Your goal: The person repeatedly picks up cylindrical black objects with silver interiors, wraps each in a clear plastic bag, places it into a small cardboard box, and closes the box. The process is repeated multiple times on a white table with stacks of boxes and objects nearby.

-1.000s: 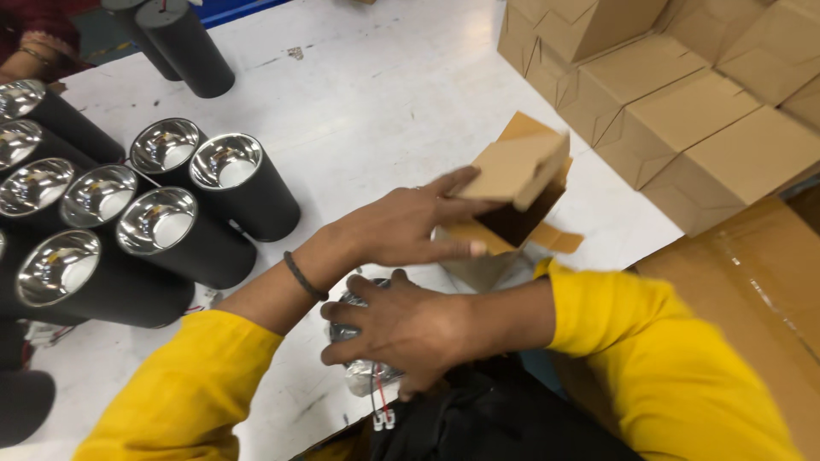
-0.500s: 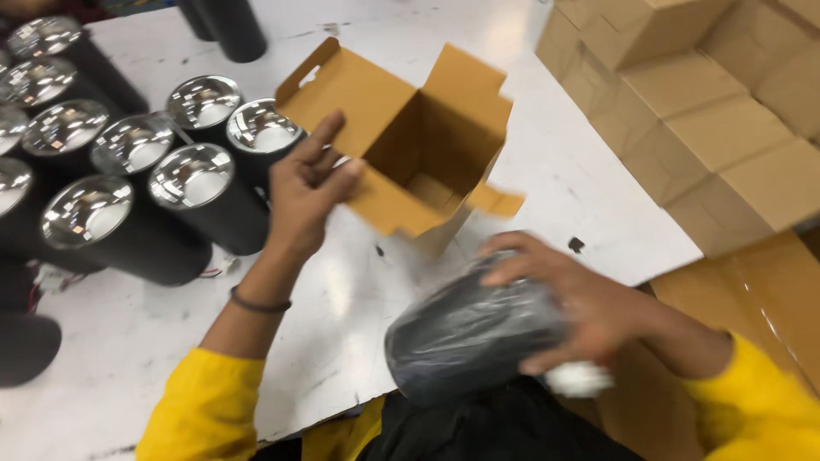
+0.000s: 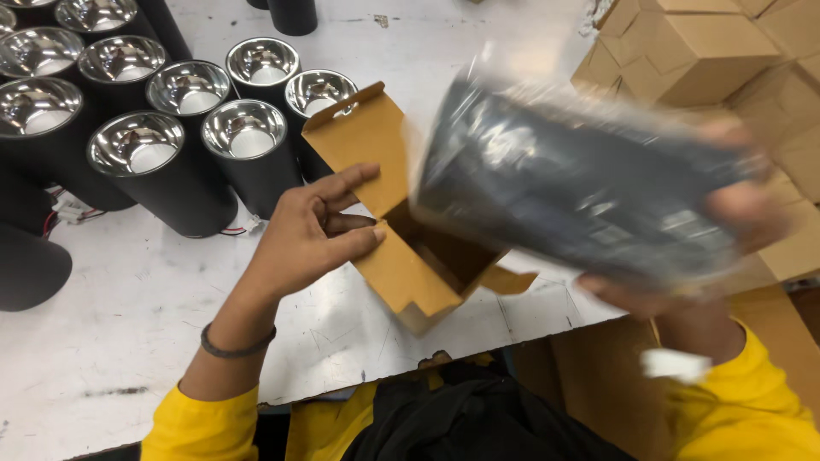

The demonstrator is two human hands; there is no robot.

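Observation:
An open brown cardboard box [image 3: 401,273] lies on the white table [image 3: 128,307], its flaps spread. My left hand [image 3: 312,230] rests on the box's left flap, fingers apart, holding it down. My right hand [image 3: 726,248] grips a black cylindrical lamp wrapped in clear plastic [image 3: 572,183], blurred by motion. It is held tilted above the box, its wide end just over the opening. Both sleeves are yellow, and a dark band circles my left wrist.
Several black cylindrical lamps with shiny silver reflectors [image 3: 171,162] stand upright at the left and back of the table. Closed brown cartons [image 3: 700,47] are stacked at the right. The table's front edge runs just below the box.
The wrapped lamp has risen from my lap to above the open box. My left hand has shifted from the box's back flap to its left flap.

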